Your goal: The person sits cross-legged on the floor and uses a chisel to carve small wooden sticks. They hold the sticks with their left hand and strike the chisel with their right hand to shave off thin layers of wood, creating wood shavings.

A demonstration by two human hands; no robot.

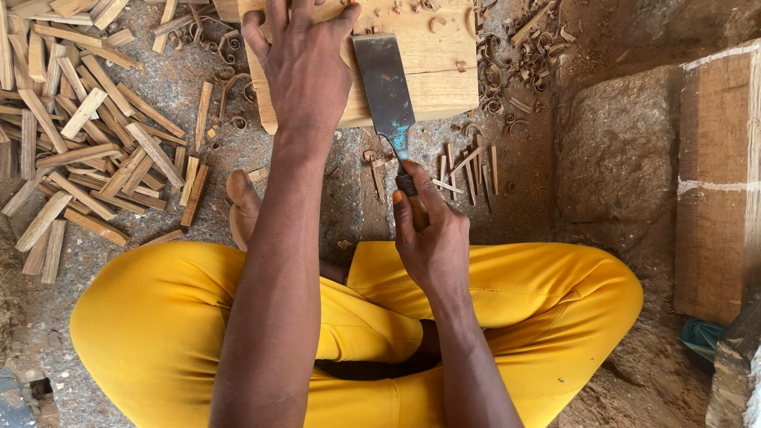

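Wooden block (428, 71): lay flat on the ground directly under the left hand and ahead of the right; it looked thick, stiff and fairly heavy, unlikely to shift once pressed. Its long axis ran left to right across the view, and its broad face made the natural place to bear down on.

Left hand (305, 67): rested palm down on the block's left part, fingers spread and reaching over the far edge, flattened against the wood rather than gripping it.

Chisel (388, 99): a broad, flat steel blade, rigid and probably weighty for its size, with a sharp far edge best kept clear of the fingers. Its long axis ran from the right hand away toward the block, tilted slightly left; the blade lay on the block's top just right of the left hand. The handle at the near end was the safe place to hold.

Right hand (432, 234): closed around the chisel's handle, thumb up along it near the neck.

Wood sticks (87, 135): a loose heap far left of the left hand; light, brittle.

Shavings (507, 71): curled, flimsy, scattered beyond the right hand around the block.
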